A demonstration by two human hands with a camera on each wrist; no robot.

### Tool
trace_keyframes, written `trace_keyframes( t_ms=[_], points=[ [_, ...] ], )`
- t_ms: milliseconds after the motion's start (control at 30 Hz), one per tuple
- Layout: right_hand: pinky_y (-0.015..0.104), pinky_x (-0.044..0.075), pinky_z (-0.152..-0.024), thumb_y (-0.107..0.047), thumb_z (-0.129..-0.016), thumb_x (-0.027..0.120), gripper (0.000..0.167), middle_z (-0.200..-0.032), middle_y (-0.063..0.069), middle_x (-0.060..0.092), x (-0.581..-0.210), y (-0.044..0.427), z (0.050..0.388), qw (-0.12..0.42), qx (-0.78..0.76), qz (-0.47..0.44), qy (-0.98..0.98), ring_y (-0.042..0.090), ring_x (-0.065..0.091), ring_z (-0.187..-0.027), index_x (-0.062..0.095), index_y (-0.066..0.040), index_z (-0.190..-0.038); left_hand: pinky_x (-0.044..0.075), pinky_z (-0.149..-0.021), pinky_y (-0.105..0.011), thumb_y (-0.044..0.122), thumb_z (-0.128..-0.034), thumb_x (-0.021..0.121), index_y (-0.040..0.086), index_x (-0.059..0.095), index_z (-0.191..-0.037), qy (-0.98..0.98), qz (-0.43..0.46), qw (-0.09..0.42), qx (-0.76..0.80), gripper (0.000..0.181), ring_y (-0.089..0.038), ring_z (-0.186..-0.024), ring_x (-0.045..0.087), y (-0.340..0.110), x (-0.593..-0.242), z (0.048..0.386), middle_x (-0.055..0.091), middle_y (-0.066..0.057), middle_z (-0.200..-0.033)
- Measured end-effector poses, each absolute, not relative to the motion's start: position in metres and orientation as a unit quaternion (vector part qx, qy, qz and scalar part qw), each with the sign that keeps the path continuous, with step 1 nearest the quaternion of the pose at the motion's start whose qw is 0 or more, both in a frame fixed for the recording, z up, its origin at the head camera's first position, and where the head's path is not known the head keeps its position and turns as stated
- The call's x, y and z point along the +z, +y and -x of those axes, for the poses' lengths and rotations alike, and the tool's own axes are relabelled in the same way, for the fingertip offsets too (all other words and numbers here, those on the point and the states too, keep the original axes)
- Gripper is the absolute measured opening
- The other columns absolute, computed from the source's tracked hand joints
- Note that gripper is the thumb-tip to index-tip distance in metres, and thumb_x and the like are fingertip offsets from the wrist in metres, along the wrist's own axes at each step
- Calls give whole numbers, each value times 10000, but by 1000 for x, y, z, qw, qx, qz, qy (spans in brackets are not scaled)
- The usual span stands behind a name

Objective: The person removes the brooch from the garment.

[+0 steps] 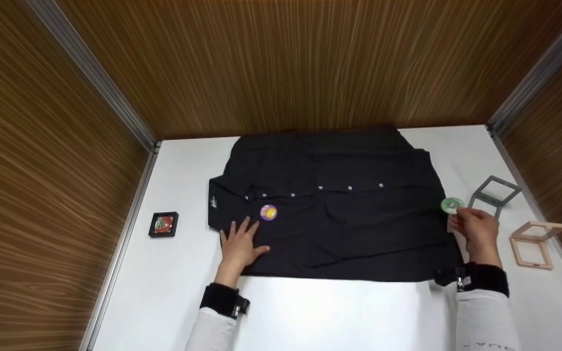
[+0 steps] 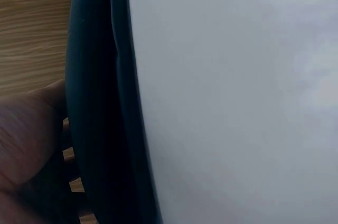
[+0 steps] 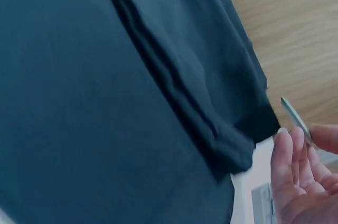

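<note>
Black button-up shirt point(image 1: 383, 219) lies spread on the white table point(image 1: 334, 312), collar toward the left. Left hand point(image 1: 237, 246) rests on it near the collar, fingers apart, gripping nothing. Right hand point(image 1: 477, 229), at the shirt's right edge, pinches a green round badge point(image 1: 451, 205) between thumb and fingers; the right wrist view shows it edge-on.

Progress, as I judge it: a purple round badge point(image 1: 269, 212) is on the shirt, just near of the button line; whether fastened or merely laid, cannot tell. Far left, a red piece point(image 1: 163, 224) sits in a black frame point(image 1: 174, 225). The green badge is not yet set down. Grey frame point(image 1: 489, 198) and wooden frame point(image 1: 527, 238) stand hinged apart on the right, neither closed up.
</note>
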State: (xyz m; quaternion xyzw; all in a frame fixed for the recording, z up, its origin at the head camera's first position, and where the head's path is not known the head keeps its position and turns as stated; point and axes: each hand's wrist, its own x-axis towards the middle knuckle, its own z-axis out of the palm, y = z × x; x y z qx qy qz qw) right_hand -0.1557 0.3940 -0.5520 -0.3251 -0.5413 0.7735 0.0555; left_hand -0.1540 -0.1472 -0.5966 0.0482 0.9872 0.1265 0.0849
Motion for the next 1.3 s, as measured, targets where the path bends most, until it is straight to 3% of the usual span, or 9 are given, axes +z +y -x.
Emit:
trace_keyframes(
  t_ms=[233, 467, 700, 800, 900, 967, 1100, 1300],
  points=[
    [269, 579, -551, 18, -932, 589, 72, -632, 89, 648, -550, 422, 159, 82, 788, 405, -455, 164, 667, -543, 568, -35, -889, 195, -1084, -691, 566, -802, 728, 181, 499, -1451, 988, -44, 78, 127, 788, -462, -1407, 250, -147, -591, 152, 353, -109, -1547],
    [310, 580, -523, -5, -945, 570, 136, -606, 113, 627, -553, 436, 165, 94, 794, 461, -384, 199, 651, -508, 486, -46, -1044, 200, -1082, -692, 557, -798, 737, 167, 500, -1450, 988, -43, 80, 127, 795, -469, -1404, 252, -146, -589, 151, 353, -116, -1545],
    [354, 579, -513, -5, -959, 528, 186, -577, 128, 612, -550, 440, 171, 97, 808, 484, -321, 233, 637, -476, 439, -106, -1087, 195, -1082, -695, 567, -794, 733, 163, 498, -1450, 988, -45, 83, 124, 806, -468, -1404, 253, -146, -589, 151, 352, -115, -1546],
    [350, 578, -515, 2, -958, 526, 392, -580, 120, 602, -551, 441, 173, 106, 806, 491, -314, 229, 626, -473, 405, -170, -1289, 198, -1084, -690, 569, -796, 731, 163, 502, -1448, 988, -46, 81, 122, 801, -462, -1403, 260, -146, -590, 151, 358, -112, -1543],
    [345, 570, -496, 5, -958, 513, 745, -568, 107, 585, -553, 442, 175, 113, 798, 498, -320, 220, 608, -456, 136, -328, -1507, 202, -1086, -685, 565, -797, 732, 163, 507, -1444, 988, -46, 80, 120, 794, -459, -1401, 268, -146, -590, 151, 364, -110, -1539],
    [344, 554, -468, -3, -966, 497, 884, -551, 99, 577, -554, 442, 176, 113, 795, 500, -326, 216, 585, -431, -55, -432, -1508, 201, -1088, -681, 561, -798, 734, 162, 507, -1444, 988, -46, 82, 120, 792, -460, -1400, 269, -146, -589, 152, 364, -111, -1539],
    [352, 495, -408, -51, -991, 466, 939, -522, 98, 566, -554, 443, 178, 112, 800, 493, -324, 221, 542, -395, -195, -552, -1432, 200, -1094, -673, 562, -798, 734, 160, 509, -1443, 988, -44, 85, 118, 793, -462, -1399, 271, -145, -588, 152, 365, -113, -1538],
    [350, 463, -371, 16, -968, 452, 985, -504, 103, 556, -553, 445, 178, 115, 802, 487, -325, 223, 519, -377, -187, -569, -1436, 210, -1095, -665, 579, -787, 734, 163, 521, -1433, 990, -45, 80, 110, 797, -460, -1391, 290, -145, -588, 152, 377, -110, -1531]
  ],
)
